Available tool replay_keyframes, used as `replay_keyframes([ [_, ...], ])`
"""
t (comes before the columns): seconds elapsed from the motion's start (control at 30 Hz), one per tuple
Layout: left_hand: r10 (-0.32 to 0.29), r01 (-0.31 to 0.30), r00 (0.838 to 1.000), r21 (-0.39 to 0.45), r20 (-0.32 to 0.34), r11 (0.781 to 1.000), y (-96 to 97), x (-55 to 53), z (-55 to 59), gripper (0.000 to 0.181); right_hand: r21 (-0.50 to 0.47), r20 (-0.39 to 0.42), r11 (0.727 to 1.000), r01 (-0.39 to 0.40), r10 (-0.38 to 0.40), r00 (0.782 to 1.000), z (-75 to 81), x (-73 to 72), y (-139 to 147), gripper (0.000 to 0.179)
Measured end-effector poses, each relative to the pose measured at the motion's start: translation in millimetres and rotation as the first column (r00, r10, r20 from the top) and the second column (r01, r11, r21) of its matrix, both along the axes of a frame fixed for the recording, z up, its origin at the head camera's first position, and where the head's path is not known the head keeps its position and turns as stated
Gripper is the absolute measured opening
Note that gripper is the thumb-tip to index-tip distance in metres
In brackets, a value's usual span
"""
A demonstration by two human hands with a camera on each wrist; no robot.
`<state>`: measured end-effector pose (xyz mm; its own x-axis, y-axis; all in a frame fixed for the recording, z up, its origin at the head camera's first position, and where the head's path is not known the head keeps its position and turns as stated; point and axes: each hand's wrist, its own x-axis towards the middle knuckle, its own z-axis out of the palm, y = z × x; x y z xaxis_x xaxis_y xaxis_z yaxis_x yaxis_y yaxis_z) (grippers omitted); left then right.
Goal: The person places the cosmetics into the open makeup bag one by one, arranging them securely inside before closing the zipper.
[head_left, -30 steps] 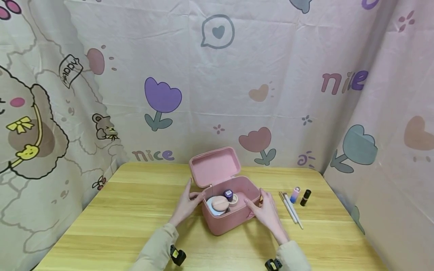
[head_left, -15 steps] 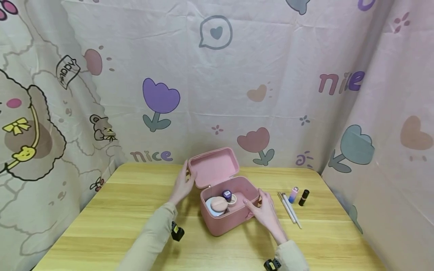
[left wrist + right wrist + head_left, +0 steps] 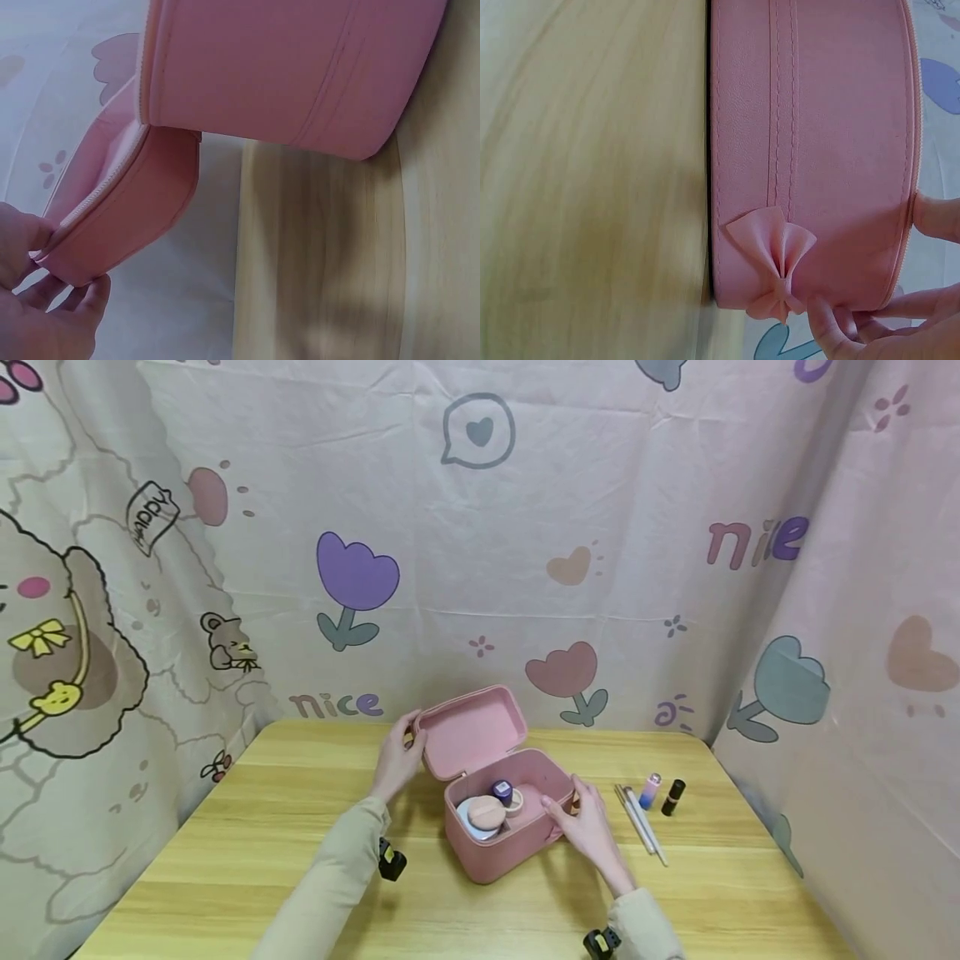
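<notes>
A pink cosmetic case (image 3: 491, 860) stands on the table with its hinged lid (image 3: 474, 733) tilted up and back. My left hand (image 3: 396, 764) pinches the lid's left corner, thumb at the zippered edge and fingers along the outside. At the case's right end, my right hand (image 3: 588, 827) grips the wall, its thumb over the rim, close to a pink bow (image 3: 780, 262). Inside lie a round powder puff (image 3: 486, 813) on a pale blue-white item (image 3: 468, 829), a small purple-capped container (image 3: 502, 791) and a cream-coloured ring-shaped item (image 3: 514, 802).
To the right of the case lie slim white sticks (image 3: 645, 831), a pink-and-blue tube (image 3: 650, 792) and a black lipstick-like tube (image 3: 672, 797). A printed curtain (image 3: 480, 568) hangs behind the wooden table (image 3: 300, 810).
My left hand has left the case's left rim, moved up and back, and taken hold of the lid's corner. The lid has tipped slightly left. My right hand stays at the right end.
</notes>
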<state>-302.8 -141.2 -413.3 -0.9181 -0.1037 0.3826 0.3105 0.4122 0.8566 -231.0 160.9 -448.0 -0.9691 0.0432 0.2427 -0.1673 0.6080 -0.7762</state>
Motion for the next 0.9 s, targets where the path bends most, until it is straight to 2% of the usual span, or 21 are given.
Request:
replay_keyframes([
  [0.2, 0.019, -0.019, 1.0, 0.017, -0.024, 1.0, -2.2, 8.0, -1.1, 0.042, -0.029, 0.009, 0.999, -0.02, 0.021, 1.0, -2.5, -6.5, 5, 0.076],
  [0.47, 0.022, -0.02, 0.998, 0.03, -0.056, 0.999, -6.7, 22.9, -4.0, 0.041, -0.123, 0.028, 0.992, -0.014, 0.018, 0.999, -4.5, -14.7, 7, 0.072],
  [0.67, 0.054, -0.052, 0.996, 0.031, -0.072, 0.998, -7.4, 37.0, -5.9, 0.043, -0.181, -0.021, 0.983, 0.015, -0.019, 1.0, -4.4, -18.6, 6, 0.065],
  [0.9, 0.105, -0.102, 0.989, 0.033, -0.104, 0.994, -7.0, 53.7, -7.7, 0.044, -0.104, -0.081, 0.992, 0.065, -0.074, 0.994, -6.3, -13.8, -1, 0.057],
])
